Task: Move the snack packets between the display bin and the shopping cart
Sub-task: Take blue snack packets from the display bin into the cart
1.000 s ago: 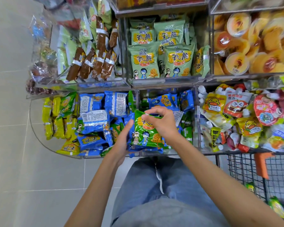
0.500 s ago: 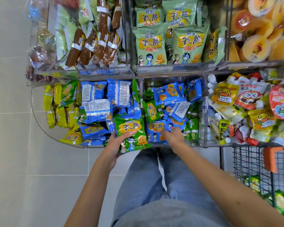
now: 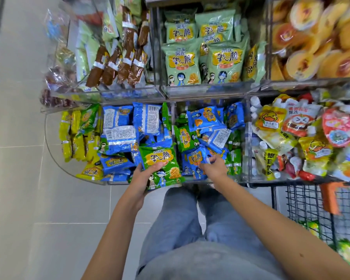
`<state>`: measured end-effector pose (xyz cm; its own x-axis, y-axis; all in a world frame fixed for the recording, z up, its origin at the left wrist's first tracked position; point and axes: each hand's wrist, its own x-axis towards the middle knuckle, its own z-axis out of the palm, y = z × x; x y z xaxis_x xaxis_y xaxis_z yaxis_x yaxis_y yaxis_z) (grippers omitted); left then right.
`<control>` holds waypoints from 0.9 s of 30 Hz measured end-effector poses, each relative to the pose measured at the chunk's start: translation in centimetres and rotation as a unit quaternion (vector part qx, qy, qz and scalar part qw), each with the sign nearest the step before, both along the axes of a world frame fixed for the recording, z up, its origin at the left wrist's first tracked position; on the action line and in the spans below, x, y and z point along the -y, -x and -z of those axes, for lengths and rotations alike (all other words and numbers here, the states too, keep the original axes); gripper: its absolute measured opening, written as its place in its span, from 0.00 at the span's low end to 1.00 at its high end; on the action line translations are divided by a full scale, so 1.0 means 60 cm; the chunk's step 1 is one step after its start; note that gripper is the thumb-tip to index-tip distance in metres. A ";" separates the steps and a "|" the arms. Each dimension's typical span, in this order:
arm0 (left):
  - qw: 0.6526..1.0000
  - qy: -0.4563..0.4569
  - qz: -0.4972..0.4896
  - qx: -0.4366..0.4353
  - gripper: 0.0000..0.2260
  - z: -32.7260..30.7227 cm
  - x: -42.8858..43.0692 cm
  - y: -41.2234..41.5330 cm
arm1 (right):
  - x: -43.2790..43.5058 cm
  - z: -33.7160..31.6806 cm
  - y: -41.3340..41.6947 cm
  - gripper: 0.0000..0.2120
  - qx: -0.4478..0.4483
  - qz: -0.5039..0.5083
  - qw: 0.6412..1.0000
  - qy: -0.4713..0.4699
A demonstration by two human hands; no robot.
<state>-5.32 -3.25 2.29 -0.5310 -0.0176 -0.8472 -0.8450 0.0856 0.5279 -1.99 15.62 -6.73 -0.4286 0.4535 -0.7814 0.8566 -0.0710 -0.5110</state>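
Two hands: both work at the front lip of the display bin point(image 3: 237, 179), at 12 o'clock from a person in blue jeans point(image 3: 180, 229).
Shopping cart point(image 3: 303, 209): a black wire basket at 4 o'clock, well apart from both hands, with green wrappers showing inside it.
Left hand point(image 3: 143, 178): the grip is wrapped on the green packet point(image 3: 162, 162), thumb across its face and fingers beneath. The packet juts out over the bin's front edge at 11 o'clock.
Right hand point(image 3: 212, 168): the grip pinches the near edge of a blue packet point(image 3: 194, 159) lying on the heap at 1 o'clock.
Heap: blue and green packets are piled loosely to the bin's rim.
Neighbours: yellow packets point(image 3: 77, 136) lie at 9 o'clock, jelly pouches point(image 3: 271, 120) at 3 o'clock.
Upper shelf: pale green packets point(image 3: 222, 63) stand upright at 12 o'clock, farthest off.
Risk: the green packet is held by one corner, and its slick film could slide free on the swing toward 4 o'clock. Tugging the blue packet out of the loose heap could drag others over the low front lip onto the floor point(image 3: 18, 199).
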 end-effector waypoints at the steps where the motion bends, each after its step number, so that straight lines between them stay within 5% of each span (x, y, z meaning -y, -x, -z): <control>1: 1.000 -0.006 0.007 -0.005 0.41 -0.003 0.000 0.003 | -0.009 -0.015 -0.006 0.19 -0.012 0.031 0.999 0.010; 6: 0.993 -0.027 0.109 -0.020 0.46 -0.024 -0.017 0.017 | -0.051 -0.099 -0.056 0.10 -0.087 0.189 0.974 0.094; 10: 0.972 -0.040 0.232 0.002 0.47 -0.038 -0.047 0.041 | -0.043 -0.141 -0.130 0.07 -0.173 0.326 0.919 0.141; 16: 0.893 -0.090 0.441 -0.005 0.36 -0.056 -0.135 0.057 | 0.011 -0.178 -0.264 0.06 -0.239 0.531 0.804 0.121; 20: 0.827 -0.082 0.557 -0.009 0.45 -0.057 -0.223 0.013 | 0.047 -0.191 -0.359 0.07 -0.259 0.626 0.731 0.079; 27: 0.706 -0.131 0.695 0.043 0.29 -0.044 -0.368 -0.145 | 0.055 -0.183 -0.479 0.08 -0.259 0.743 0.616 0.038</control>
